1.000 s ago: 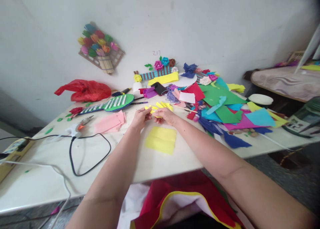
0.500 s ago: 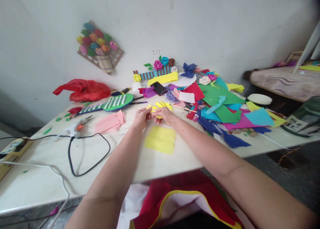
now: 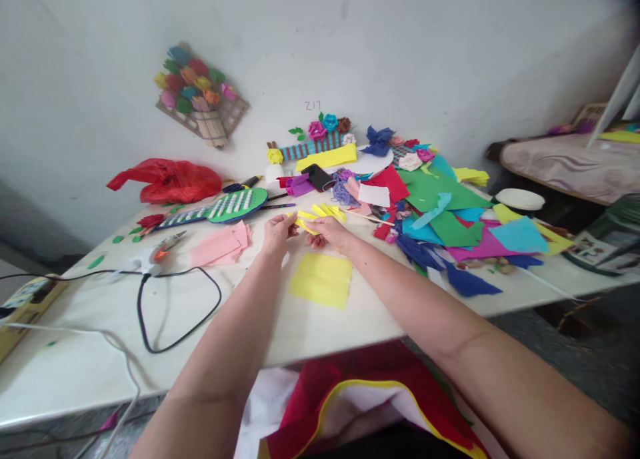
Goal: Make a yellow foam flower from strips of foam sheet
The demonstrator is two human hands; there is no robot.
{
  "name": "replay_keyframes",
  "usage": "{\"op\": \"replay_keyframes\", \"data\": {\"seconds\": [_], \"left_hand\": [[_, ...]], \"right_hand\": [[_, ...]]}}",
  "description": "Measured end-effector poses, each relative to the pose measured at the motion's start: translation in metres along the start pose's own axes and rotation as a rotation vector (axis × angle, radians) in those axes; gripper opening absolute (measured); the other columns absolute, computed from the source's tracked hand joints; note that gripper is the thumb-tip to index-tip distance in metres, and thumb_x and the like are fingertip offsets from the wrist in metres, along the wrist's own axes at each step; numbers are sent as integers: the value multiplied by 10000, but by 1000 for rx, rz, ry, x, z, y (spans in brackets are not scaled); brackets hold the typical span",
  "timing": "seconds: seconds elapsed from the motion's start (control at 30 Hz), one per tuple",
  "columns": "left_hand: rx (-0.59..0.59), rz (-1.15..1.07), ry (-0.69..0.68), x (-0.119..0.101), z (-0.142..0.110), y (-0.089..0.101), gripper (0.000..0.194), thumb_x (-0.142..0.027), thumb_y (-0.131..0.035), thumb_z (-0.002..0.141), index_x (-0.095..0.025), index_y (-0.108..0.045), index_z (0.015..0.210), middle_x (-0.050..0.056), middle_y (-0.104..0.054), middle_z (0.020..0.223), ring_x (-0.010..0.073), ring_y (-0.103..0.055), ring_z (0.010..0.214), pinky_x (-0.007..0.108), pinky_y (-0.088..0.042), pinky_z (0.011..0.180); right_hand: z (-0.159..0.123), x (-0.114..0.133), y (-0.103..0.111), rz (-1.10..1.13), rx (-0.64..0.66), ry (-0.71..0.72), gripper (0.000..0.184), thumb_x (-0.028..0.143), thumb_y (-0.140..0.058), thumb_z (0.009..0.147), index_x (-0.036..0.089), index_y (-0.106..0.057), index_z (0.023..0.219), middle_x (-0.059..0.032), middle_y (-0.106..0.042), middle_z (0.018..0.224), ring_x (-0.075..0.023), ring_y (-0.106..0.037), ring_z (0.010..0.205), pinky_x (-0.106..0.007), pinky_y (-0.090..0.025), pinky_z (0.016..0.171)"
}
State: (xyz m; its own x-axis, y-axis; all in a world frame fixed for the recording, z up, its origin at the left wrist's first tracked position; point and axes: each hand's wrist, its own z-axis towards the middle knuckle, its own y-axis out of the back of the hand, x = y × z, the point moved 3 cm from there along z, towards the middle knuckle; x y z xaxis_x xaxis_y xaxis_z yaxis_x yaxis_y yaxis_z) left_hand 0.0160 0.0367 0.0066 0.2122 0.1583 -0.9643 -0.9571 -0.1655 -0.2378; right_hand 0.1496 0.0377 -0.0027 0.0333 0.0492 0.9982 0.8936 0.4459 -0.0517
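Between my two hands is a narrow strip of yellow crepe paper, stretched from one set of fingers to the other. My left hand pinches its left end. The fingers of my right hand are closed on its right end. Just behind the right hand lie several folded yellow paper strips on the table. A flat yellow crepe paper sheet rests on the table in front of my hands. Pink paper sheets lie to the left of my left hand.
A glue gun with its black cord and pliers lie on the left. Behind are a green guitar-shaped craft and a red plastic bag. Coloured paper scraps cover the right side, beside a large jar.
My left hand has moved a little to the left, away from my right hand. More of the yellow strip now shows between them.
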Motion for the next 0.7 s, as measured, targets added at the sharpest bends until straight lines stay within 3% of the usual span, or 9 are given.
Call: {"op": "replay_keyframes", "data": {"seconds": [0.17,0.37,0.57,0.7], "left_hand": [[-80,20,-36,0,1,2,311,-343,-708,542,-143,-471,514,-27,-505,425,50,-413,352,191,-362,403],[-124,15,-76,-1,0,4,340,-392,-723,526,-136,-500,542,-31,-507,448,47,-430,366,185,-373,420],[45,-24,32,5,0,0,357,-418,-731,528,-120,-555,615,-12,-538,502,66,-476,414,213,-427,470],[8,51,-3,5,0,1,351,-401,-739,521,-116,-540,573,-5,-530,474,66,-462,401,209,-412,450]], "right_hand": [[2,-1,3,-38,-61,9,228,334,-580,776,132,-528,681,12,-593,456,-58,-488,332,-143,-335,324],[0,-1,2,-53,-12,-27,215,306,-547,799,134,-526,672,8,-593,452,-57,-486,320,-141,-338,317],[0,2,2,-54,-95,36,199,248,-530,805,135,-519,642,26,-549,393,-62,-452,290,-154,-329,315],[0,2,1,-68,-96,21,206,261,-534,802,131,-528,642,21,-560,408,-59,-454,296,-153,-316,315]]}}
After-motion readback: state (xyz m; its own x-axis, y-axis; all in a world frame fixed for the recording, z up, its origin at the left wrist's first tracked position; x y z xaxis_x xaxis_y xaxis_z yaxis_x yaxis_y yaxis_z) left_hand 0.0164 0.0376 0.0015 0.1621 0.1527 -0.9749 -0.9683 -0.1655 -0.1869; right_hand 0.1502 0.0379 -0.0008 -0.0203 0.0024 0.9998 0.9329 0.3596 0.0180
